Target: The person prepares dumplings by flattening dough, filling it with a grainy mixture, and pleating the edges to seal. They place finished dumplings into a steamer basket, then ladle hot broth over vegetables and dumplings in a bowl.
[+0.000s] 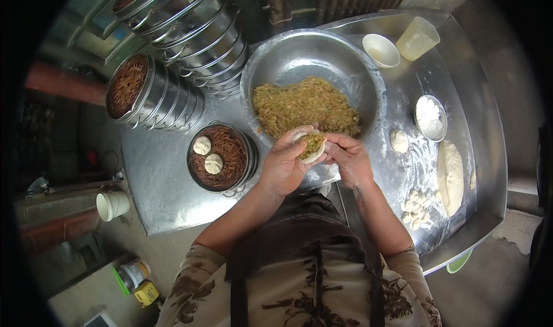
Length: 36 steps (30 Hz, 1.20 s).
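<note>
A round dough wrapper (312, 157) heaped with chopped filling (314, 143) rests in my left hand (286, 157), the thumb pressing on the filling. My right hand (351, 157) pinches the wrapper's right edge between thumb and fingers. Both hands are over the near rim of a large metal basin (302, 63), which holds a mound of the same filling (306, 104). To the left, two pleated buns (201, 145) sit on the brown shredded lining of a round steamer (222, 175).
Stacked metal steamers (173, 93) stand at the back left. On the right are a flour bowl (430, 118), a dough disc (399, 141), a long dough piece (450, 178) and several small dough lumps (416, 209). A white bowl (381, 50) and a plastic jug (418, 38) are behind.
</note>
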Motion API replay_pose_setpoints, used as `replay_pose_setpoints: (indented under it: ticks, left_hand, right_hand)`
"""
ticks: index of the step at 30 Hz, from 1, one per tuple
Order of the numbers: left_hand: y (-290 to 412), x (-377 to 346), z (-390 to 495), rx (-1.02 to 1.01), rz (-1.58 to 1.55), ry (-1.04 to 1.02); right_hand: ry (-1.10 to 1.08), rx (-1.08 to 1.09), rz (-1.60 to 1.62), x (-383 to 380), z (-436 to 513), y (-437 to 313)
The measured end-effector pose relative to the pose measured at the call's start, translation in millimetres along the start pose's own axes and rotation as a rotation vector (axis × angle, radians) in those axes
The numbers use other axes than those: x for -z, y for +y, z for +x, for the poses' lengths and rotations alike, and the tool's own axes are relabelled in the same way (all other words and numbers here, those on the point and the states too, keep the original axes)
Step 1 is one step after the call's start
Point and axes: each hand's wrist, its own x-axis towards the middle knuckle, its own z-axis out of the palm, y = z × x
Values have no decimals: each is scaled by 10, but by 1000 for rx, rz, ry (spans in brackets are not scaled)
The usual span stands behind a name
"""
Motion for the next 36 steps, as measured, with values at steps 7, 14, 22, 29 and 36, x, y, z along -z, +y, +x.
replay_pose_setpoints:
  ticks: [7,14,22,29,36]
  left_hand:
    - [150,-110,-45,146,295,-5]
    - [271,-146,-2,63,564,-81]
    - [126,-124,-148,31,232,-35]
    - [203,-126,-115,-125,844,-47]
    - [43,-288,-227,18,146,-3]
  right_hand:
    - [-149,-157,-67,10,24,-232]
    - [-229,-128,-144,-48,-11,-397]
    - [-162,-108,-56,-113,-19,-392]
    - [-247,-26,-234,-67,-42,-458]
    - [-72,99,-413,-175,-112,-431]
